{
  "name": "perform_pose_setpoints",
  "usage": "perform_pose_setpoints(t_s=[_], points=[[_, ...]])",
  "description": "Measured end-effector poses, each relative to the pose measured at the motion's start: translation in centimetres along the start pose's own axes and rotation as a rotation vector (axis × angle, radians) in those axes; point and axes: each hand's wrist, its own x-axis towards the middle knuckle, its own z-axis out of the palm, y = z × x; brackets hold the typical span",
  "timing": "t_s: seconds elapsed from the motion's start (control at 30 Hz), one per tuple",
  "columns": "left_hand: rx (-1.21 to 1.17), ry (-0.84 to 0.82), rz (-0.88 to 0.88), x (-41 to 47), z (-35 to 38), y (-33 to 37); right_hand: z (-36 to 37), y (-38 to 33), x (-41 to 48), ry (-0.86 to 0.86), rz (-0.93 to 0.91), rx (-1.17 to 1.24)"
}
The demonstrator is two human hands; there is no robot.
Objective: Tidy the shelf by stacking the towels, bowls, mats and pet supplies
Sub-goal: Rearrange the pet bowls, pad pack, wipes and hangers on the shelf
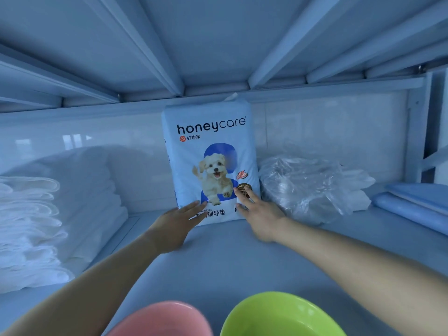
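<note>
A light blue pack of pet training pads (211,151) with a puppy picture stands upright against the back wall of the shelf. My left hand (173,224) reaches its lower left corner with straight fingers touching the front. My right hand (257,212) lies with spread fingers on the pack's lower right front. A stack of folded white towels (48,214) fills the left side. A pink bowl (164,321) and a green bowl (281,316) sit at the near edge.
A crumpled clear plastic bag (308,187) holding something pale lies right of the pack. Folded blue mats (417,204) lie at the far right. The shelf board above (218,44) hangs low, and an upright post (414,132) stands at the right.
</note>
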Motion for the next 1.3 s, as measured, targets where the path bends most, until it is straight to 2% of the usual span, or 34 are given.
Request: perform_pose_setpoints(t_s=[0.2, 0.43, 0.67, 0.83, 0.97, 1.17, 1.3], points=[[0.059, 0.012, 0.001, 0.0, 0.1, -0.1, 0.0, -0.1, 0.0, -0.022, 0.012, -0.012], [-0.184, 0.102, -0.1, -2.4, -3.1, 0.5, -1.6, -0.4, -2.5, 0.083, 0.009, 0.414], [-0.542, 0.081, -0.144, -6.2, -9.1, 1.8, -6.1, -0.8, -7.3, 0.198, -0.04, 0.732], [-0.678, -0.018, -0.059, -9.8, -12.1, 3.7, -8.5, -2.2, -12.2, 0.132, -0.044, 0.905], [-0.696, -0.108, 0.009, -11.7, -11.7, 5.5, -8.5, -3.7, -15.2, 0.018, -0.018, 0.931], [-0.779, -0.141, 0.01, -13.3, -10.5, 7.1, -7.6, -4.6, -17.7, -0.087, 0.074, 0.904], [-0.753, -0.166, -0.037, -13.4, -10.0, 7.4, -7.6, -4.6, -18.0, -0.079, 0.146, 0.947]])
